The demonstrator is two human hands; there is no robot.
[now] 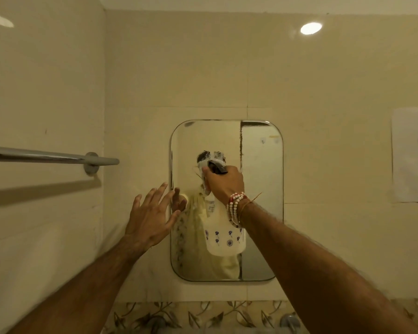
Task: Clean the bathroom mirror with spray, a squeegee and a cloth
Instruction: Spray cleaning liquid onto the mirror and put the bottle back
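Note:
A small rounded mirror (pixel 261 213) hangs on the beige tiled wall ahead. My right hand (pixel 223 183) is shut on the dark trigger head of a white spray bottle (pixel 225 242) with purple flower prints, held up in front of the mirror's middle with the nozzle toward the glass. A white wet patch sits on the glass just above the nozzle. My left hand (pixel 151 216) is open with fingers spread, its fingertips at the mirror's left edge. No squeegee or cloth is in view.
A chrome towel rail (pixel 51 157) sticks out from the left wall at hand height. A paper with a line drawing (pixel 412 155) is stuck on the wall at the right. Floral border tiles and tap tops (pixel 290 320) run along the bottom.

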